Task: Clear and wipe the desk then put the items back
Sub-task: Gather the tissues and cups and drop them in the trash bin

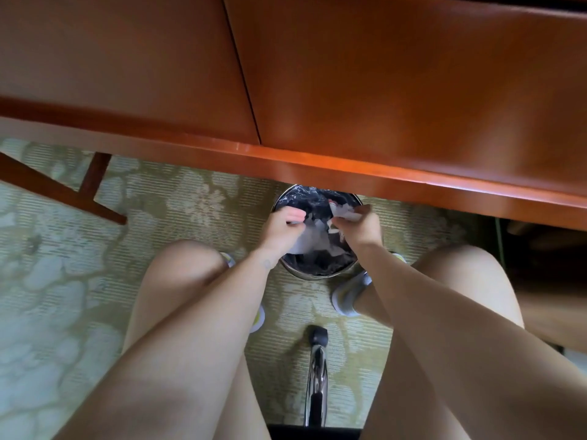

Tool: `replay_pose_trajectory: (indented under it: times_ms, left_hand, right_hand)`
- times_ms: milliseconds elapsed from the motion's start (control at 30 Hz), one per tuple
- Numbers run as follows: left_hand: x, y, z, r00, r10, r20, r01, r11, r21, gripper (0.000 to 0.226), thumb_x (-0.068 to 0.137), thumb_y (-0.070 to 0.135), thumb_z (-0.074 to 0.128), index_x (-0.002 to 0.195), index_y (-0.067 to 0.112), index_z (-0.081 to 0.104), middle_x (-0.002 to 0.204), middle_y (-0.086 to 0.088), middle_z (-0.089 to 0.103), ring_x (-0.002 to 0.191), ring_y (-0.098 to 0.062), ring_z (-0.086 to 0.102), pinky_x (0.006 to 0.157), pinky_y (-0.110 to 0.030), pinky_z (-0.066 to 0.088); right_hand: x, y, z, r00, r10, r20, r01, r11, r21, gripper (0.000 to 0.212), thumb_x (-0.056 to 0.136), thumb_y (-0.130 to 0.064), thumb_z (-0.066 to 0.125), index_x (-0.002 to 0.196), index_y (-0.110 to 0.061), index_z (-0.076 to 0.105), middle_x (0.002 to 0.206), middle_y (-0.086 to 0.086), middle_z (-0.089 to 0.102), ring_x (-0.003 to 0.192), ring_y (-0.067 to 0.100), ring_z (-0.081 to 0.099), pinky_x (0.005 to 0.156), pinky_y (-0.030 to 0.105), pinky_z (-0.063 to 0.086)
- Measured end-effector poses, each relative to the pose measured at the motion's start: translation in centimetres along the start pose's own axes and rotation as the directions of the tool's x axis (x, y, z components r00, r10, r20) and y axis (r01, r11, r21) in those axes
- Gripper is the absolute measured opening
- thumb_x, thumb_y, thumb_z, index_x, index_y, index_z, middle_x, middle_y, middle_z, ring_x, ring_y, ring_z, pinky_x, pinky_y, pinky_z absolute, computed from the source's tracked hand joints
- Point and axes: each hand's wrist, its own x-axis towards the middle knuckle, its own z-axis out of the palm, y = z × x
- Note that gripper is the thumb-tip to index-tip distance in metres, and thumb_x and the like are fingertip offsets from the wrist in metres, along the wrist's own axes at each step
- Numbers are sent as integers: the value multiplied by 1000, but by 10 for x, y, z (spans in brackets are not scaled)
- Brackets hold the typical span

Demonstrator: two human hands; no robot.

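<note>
Desk (381, 90) of glossy reddish-brown wood fills the far half of the view, its near edge running across from left to right and overhanging the far rim of a round metal waste bin (317, 276) that stands on the patterned green carpet (63, 265). The bin is lined with a black plastic bag (305, 201). Over its mouth both hands meet: the left hand (281, 227) has its fingers curled and pinching one side of the crumpled white paper (309, 239), and the right hand (360, 228) is clenched round the other side. The paper hangs between them just above the bag. Bare knees flank the bin on the near side, with a grey-socked foot (347, 293) beside its right. A chrome chair leg (316, 376) with a black caster (318, 335) lies nearer, between the thighs.
</note>
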Motion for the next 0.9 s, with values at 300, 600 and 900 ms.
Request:
replay_pose_trajectory:
  times_ms: [300, 600, 900]
  left_hand:
    - [1, -2, 0, 1000, 12, 18, -12, 1000, 5, 24, 92, 7, 60, 113, 17, 66, 114, 2, 69, 109, -12, 60, 94, -23, 43]
    - [-1, -2, -2, 1000, 18, 8, -18, 1000, 11, 22, 92, 9, 61, 113, 16, 67, 111, 3, 69, 104, -9, 60, 87, -19, 41]
    - [-6, 0, -4, 999, 32, 17, -32, 999, 2, 21, 91, 8, 62, 110, 17, 67, 107, 6, 70, 104, -9, 61, 92, -22, 44]
  right_hand:
    - [-5, 3, 1, 999, -1, 51, 1, 1000, -14, 11, 84, -24, 70, 89, -15, 71, 77, 5, 64, 70, 18, 54, 52, 23, 36]
    - [-3, 3, -2, 997, 42, 63, -42, 999, -2, 23, 88, -7, 56, 103, -19, 69, 74, 4, 70, 47, -3, 53, 38, 12, 34]
    - [-6, 7, 1, 998, 3, 66, -1, 1000, -31, 26, 87, -5, 56, 101, -20, 73, 94, 6, 68, 84, 21, 60, 69, 24, 44]
